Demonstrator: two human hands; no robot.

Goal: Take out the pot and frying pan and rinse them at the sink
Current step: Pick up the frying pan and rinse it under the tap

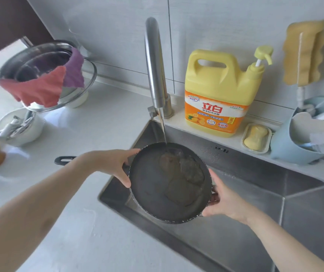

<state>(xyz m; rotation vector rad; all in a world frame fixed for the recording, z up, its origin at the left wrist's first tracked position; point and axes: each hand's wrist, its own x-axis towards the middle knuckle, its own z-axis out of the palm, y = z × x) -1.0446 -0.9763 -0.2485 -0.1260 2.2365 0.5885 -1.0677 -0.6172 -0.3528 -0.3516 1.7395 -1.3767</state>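
At the centre of the frame we hold a round dark grey frying pan [169, 183] over the stainless steel sink [275, 193], tilted toward us. Our left hand [112, 165] curls its thumb and fingers round the pan's left rim where the black handle [65, 160] joins it, the handle sticking out over the white countertop [78, 232]. Our right hand [224, 201] grips the opposite rim, fingers wrapped under the edge. The pan's inside is wet, with a brownish puddle spreading across the right half, and its rim looks chipped and pale in spots.

A thin stream of water [163, 126] falls from the curved steel tap [155, 65] onto the pan's far edge.

Behind the sink, a big yellow detergent jug with an orange label [216, 91] stands on the ledge, beside a small dish holding a yellow soap bar [256, 138]. At the right, a pale blue basket [282, 146] holds brushes and cloths, and a yellow sponge [304, 52] hangs on the wall above.

At upper left, stacked steel bowls [39, 61] carry a red cloth [37, 89] and a purple cloth [74, 67] over the rim.
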